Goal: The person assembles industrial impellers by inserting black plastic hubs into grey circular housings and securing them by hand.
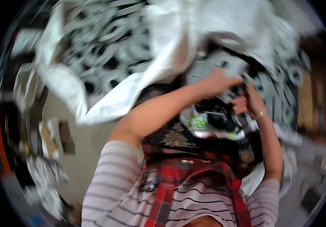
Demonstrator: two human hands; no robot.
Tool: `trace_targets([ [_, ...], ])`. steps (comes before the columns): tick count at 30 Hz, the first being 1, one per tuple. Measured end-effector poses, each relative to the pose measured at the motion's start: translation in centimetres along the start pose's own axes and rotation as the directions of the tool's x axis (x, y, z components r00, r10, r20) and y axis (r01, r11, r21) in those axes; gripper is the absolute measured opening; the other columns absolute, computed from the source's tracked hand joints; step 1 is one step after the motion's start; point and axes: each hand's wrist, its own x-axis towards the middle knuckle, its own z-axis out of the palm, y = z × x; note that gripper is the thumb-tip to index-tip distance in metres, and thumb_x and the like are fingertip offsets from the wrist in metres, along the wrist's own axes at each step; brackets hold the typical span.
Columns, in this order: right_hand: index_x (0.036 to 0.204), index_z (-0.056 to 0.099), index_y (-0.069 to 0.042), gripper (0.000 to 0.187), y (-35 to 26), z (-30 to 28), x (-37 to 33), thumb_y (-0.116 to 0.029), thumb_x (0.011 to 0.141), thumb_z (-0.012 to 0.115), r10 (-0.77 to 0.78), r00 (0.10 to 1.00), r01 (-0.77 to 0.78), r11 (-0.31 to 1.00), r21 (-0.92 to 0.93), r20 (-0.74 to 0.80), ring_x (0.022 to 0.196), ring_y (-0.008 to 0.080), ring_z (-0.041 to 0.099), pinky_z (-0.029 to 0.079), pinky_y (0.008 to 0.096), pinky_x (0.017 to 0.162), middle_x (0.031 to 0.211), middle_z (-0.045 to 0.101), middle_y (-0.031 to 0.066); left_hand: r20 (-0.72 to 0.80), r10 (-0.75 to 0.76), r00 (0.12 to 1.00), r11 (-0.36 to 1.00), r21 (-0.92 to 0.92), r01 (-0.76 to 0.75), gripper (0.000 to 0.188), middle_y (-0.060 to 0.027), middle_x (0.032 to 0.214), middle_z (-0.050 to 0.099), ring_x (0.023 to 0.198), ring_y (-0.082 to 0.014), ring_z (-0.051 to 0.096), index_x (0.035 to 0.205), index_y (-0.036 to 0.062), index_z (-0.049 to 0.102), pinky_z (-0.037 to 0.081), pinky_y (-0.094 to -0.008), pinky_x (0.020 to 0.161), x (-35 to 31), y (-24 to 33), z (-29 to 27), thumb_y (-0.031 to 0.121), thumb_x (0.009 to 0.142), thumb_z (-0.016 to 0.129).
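Observation:
The whole picture is motion-blurred. My left hand [219, 81] reaches forward from a bare forearm, and its fingers close on a flat grey part [234, 67] at the mouth of a white sack. My right hand [247, 101], with a thin band at the wrist, is curled into a fist just right of it, beside a dark curved piece [246, 60]. Whether it grips anything is lost in the blur. Below both hands lies a bundle of black and white items [212, 119] on my lap.
A large open white woven sack [106, 102] at upper left is full of grey ring-shaped parts [110, 45]. More grey rings [287, 75] lie at the right. Scraps and cardboard [49, 140] litter the floor at the left. A red-checked apron [185, 170] covers my striped shirt.

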Motion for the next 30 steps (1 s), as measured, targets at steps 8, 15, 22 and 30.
trace_targets([
  [8,0.082,0.055,0.005,0.066,3.1,-4.9,-0.4,-0.061,0.080,0.053,-0.227,0.964,0.235,0.971,-0.042,0.134,0.061,0.0207,0.064,0.049,0.0270,0.050,0.075,0.064,0.0173,0.042,0.252,0.967,0.931,0.263,-0.254,0.048,-0.0073,0.096,0.059,0.084,-0.0135,0.055,0.115,-0.0032,0.049,0.045,-0.0257,0.074,0.5,1.6,3.9,0.028,0.082,0.065],
  [15,0.117,0.041,0.008,0.081,7.5,-5.3,1.7,-0.055,0.072,0.065,-0.182,0.955,-0.208,0.151,-0.966,-0.234,0.090,0.0379,0.060,0.048,0.0401,0.079,0.094,0.062,0.0258,0.179,0.208,0.962,0.218,0.950,-0.224,0.080,-0.0239,0.130,0.042,0.125,-0.0405,0.033,0.129,-0.0023,0.038,0.025,-0.0454,0.104,0.5,-0.8,0.7,0.038,0.069,0.072],
  [22,0.106,0.051,0.007,0.048,12.3,-8.7,3.4,-0.028,0.074,0.057,-0.808,0.506,0.162,0.433,-0.887,-0.302,0.089,0.0408,0.059,0.047,0.0421,0.081,0.099,0.060,0.0267,-0.005,0.298,0.954,0.824,0.505,-0.255,0.043,-0.0154,0.116,0.057,0.105,-0.0226,0.056,0.116,0.0022,0.057,0.044,-0.0316,0.088,1.4,1.3,2.2,0.020,0.078,0.068],
  [30,0.098,0.057,0.009,0.059,3.7,-8.4,-1.6,-0.042,0.093,0.026,-0.544,0.837,0.426,0.712,0.558,0.055,0.072,0.0247,0.063,0.052,0.0352,0.073,0.086,0.064,0.0173,0.103,-0.156,0.982,0.841,-0.507,0.187,0.037,-0.0100,0.096,0.062,0.084,-0.0156,0.061,0.107,-0.0048,0.058,0.049,-0.0279,0.076,2.3,0.3,4.0,0.017,0.078,0.064],
])
